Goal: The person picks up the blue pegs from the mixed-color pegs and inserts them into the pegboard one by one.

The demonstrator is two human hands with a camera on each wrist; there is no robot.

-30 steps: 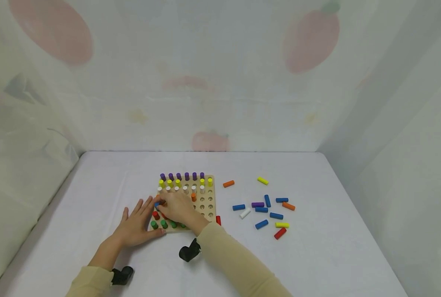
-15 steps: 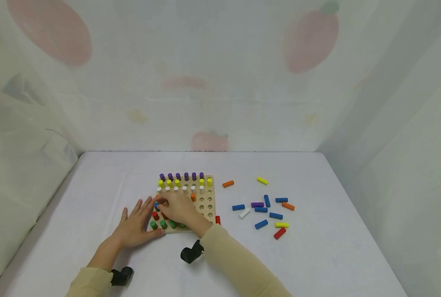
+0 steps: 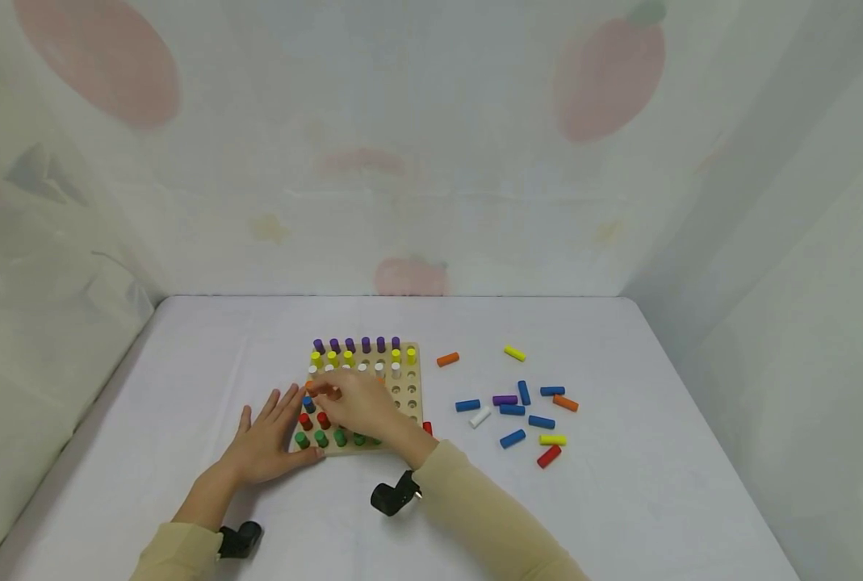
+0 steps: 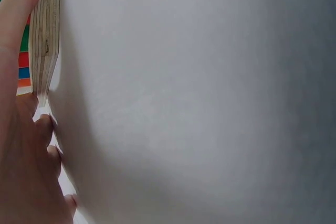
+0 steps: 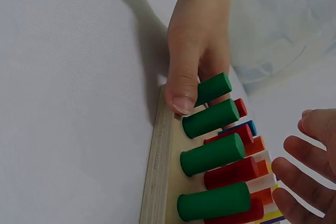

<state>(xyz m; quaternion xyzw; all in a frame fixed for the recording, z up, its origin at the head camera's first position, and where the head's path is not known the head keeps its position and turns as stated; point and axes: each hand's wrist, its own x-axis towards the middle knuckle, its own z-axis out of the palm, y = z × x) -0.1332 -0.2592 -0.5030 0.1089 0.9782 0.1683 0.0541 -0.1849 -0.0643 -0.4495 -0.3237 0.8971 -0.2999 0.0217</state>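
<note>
The spread left hand [image 3: 262, 445] seems to steady the square, pale wood board [image 3: 404, 396]; the loose right hand [image 3: 359, 402] looks empty.

White table [image 3: 656, 500] under left hand [image 3: 267, 448] and right hand [image 3: 358, 403]; pale curtain [image 3: 475, 202] beyond them, printed with faded red fruit [image 3: 611, 81]; creased drape [image 3: 46, 355] on the left hand's side, smoother drape [image 3: 787, 307] on the right's; soft light.
</note>
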